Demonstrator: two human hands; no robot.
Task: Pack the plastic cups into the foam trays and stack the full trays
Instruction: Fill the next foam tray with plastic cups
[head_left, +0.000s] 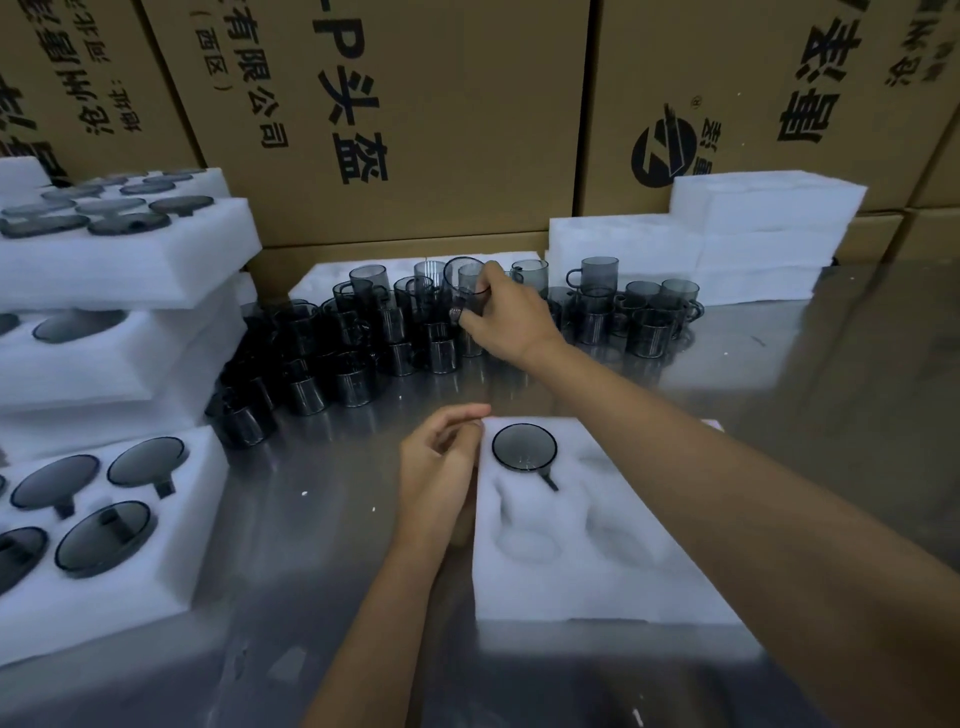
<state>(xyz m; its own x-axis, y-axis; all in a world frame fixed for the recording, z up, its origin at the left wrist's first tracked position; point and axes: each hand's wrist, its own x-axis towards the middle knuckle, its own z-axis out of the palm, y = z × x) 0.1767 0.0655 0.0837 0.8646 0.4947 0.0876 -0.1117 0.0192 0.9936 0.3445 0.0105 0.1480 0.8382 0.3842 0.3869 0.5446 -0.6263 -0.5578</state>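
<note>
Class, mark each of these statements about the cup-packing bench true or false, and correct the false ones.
1. The right hand grips a cup above the loose cups. True.
2. The foam tray in front holds four cups. False: only one cup, in its far-left pocket.
3. The left hand holds a cup. False: it touches the tray's left edge, holding nothing.
4. Cardboard boxes stand behind the bench. True.
</note>
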